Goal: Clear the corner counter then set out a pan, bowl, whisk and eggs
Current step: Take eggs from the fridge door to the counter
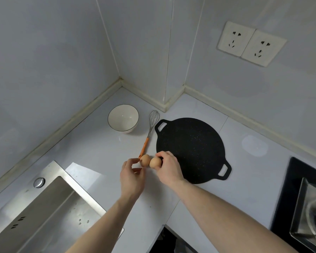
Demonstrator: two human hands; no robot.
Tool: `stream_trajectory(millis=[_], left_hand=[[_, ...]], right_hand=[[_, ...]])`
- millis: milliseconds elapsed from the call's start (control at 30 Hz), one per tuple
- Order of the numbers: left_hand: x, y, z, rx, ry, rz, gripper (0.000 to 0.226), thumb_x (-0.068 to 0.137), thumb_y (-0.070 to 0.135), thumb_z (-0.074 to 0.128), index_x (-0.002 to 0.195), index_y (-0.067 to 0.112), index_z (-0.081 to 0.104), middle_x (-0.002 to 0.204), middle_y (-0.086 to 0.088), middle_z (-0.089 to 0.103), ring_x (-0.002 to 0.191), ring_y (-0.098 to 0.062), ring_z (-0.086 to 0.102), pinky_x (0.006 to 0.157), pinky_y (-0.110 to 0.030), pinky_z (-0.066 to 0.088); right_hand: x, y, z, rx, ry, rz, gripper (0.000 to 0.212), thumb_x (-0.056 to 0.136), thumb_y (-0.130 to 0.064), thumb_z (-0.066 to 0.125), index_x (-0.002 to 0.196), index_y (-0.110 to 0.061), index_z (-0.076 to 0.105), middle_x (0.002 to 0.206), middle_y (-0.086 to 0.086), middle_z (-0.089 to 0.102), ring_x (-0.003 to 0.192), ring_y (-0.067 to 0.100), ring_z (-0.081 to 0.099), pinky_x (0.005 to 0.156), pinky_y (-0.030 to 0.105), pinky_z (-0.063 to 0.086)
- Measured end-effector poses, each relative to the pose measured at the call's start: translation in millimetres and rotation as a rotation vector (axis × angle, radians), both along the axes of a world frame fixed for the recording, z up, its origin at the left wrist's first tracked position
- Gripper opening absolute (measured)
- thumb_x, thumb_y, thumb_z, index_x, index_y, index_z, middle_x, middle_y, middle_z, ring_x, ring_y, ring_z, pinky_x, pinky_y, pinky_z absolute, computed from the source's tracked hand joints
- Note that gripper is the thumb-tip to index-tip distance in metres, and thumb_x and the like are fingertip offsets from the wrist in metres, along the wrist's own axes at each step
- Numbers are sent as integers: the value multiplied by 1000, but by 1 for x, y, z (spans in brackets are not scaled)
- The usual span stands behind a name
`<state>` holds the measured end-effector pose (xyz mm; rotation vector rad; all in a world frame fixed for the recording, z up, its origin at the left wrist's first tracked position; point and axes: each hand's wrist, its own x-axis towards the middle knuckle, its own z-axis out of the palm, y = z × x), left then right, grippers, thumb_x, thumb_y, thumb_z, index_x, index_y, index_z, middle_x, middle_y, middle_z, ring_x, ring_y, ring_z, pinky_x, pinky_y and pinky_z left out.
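Stainless steel first: we note the sink [44, 207] sunk into the counter's [98, 148] front left corner, a round metal cap [38, 182] on its rim. Further back, near the inner corner where the walls meet, a white bowl [123, 118] with a thin dark rim stands upright. Just right of it lies the whisk [150, 132], wire head toward the back wall, orange handle pointing at the front edge. At the handle's end we see two brown eggs side by side and touching. The left hand [132, 177] has its thumb and fingertips curled loosely by the left egg [144, 160]; we cannot tell whether it grips the egg or only touches it. The right hand [169, 168] has fingers curled over the right egg [154, 162], holding it at the near left edge of the pan [192, 149]. This flat black two-handled pan lies on the counter beside the whisk. On the right wall sit two white sockets [251, 43]. At the counter's front right corner we record a black hob [303, 203] with a glass lid.
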<state>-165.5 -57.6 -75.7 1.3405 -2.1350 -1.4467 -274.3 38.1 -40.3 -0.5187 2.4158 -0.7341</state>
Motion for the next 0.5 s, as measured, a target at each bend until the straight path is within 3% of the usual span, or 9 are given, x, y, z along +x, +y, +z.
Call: stream_trajectory(millis=[200, 333, 500], left_hand=[[3, 1, 14, -19, -14, -33, 31, 89, 9, 69, 110, 29, 59, 120, 6, 59, 85, -3, 68, 76, -25, 56], [10, 1, 30, -2, -29, -109, 37, 88, 7, 70, 115, 29, 58, 123, 4, 53, 96, -10, 66, 74, -17, 53], [28, -1, 59, -109, -119, -307, 41, 87, 14, 75, 122, 29, 59, 129, 8, 47, 107, -12, 58, 85, -27, 55]], right_hand=[[1, 12, 11, -27, -6, -11, 47, 91, -12, 72, 134, -22, 56, 135, -2, 54, 122, 16, 56, 98, 30, 52], [9, 35, 24, -56, -17, 9, 49, 91, -11, 71, 135, -25, 55, 137, -6, 52, 125, 14, 55, 99, 28, 51], [19, 72, 39, -113, -40, -23, 55, 92, -16, 71, 140, -31, 50, 141, -12, 48, 129, 10, 51, 99, 28, 53]])
